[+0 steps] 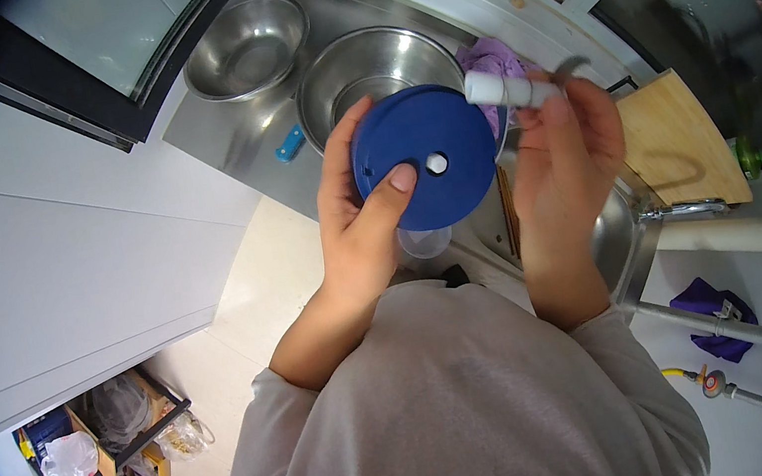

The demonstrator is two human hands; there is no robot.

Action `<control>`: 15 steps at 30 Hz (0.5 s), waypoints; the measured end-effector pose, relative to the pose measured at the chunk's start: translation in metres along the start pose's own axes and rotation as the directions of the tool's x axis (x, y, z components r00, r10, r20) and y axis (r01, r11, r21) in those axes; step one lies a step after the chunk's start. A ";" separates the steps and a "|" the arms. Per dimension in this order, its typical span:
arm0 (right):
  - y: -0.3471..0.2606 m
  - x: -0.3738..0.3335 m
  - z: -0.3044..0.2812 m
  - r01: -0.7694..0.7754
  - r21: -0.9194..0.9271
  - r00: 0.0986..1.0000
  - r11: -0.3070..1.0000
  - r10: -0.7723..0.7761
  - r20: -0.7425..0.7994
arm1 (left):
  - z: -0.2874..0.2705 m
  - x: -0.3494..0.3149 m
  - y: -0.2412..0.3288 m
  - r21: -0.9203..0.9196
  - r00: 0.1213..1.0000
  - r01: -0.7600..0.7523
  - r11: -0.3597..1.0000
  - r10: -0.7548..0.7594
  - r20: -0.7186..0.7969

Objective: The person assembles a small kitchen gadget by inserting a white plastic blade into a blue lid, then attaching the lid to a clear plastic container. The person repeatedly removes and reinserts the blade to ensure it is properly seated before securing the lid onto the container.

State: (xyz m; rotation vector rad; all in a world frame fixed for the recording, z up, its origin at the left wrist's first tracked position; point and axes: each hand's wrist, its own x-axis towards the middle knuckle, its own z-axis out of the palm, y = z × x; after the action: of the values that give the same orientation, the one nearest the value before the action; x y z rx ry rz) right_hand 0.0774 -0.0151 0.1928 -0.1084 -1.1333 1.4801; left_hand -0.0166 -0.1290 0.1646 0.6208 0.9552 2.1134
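My left hand (351,243) grips a round dark-blue lid (447,121), its thumb pressed on the flat face beside the middle. A small white hexagonal piece (436,163) shows in the lid's centre. To the right, my right hand (562,162) pinches a chopper blade: a white plastic shaft (499,90) with a curved metal blade (571,66) at its far end. The shaft's free end points left, close to the lid's upper right edge. Below the lid, a clear rounded plastic piece (426,242) is partly visible; the rest is hidden.
Two steel bowls, a smaller one (223,78) and a larger one (327,65), stand on the metal counter near a blue-handled tool (290,143). A purple cloth (494,58) lies beside them. At right are a wooden board (687,136), a sink (610,235) and a faucet (684,210).
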 end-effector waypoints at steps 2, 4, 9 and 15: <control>-0.005 -0.006 -0.009 0.140 -0.162 0.986 0.977 -0.123 0.112 | 0.000 -0.001 0.001 0.032 0.999 -0.040 0.999 0.041 -0.027; -0.008 -0.009 -0.010 0.271 -0.253 0.943 0.929 -0.204 0.262 | 0.004 -0.001 0.004 0.074 0.995 -0.082 0.994 0.086 -0.057; -0.019 -0.011 -0.008 0.468 -0.402 0.832 0.787 -0.240 0.500 | 0.004 -0.002 0.005 0.191 0.978 -0.198 0.961 0.206 -0.021; -0.020 -0.012 -0.005 0.561 -0.446 0.776 0.698 -0.254 0.577 | 0.006 -0.003 0.005 0.298 0.952 -0.294 0.908 0.306 0.006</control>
State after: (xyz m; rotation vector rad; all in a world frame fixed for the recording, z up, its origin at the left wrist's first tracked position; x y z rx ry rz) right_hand 0.0979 -0.0250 0.1973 0.0927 -1.8750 0.6842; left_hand -0.0126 -0.1307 0.1719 0.9292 1.2838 2.2742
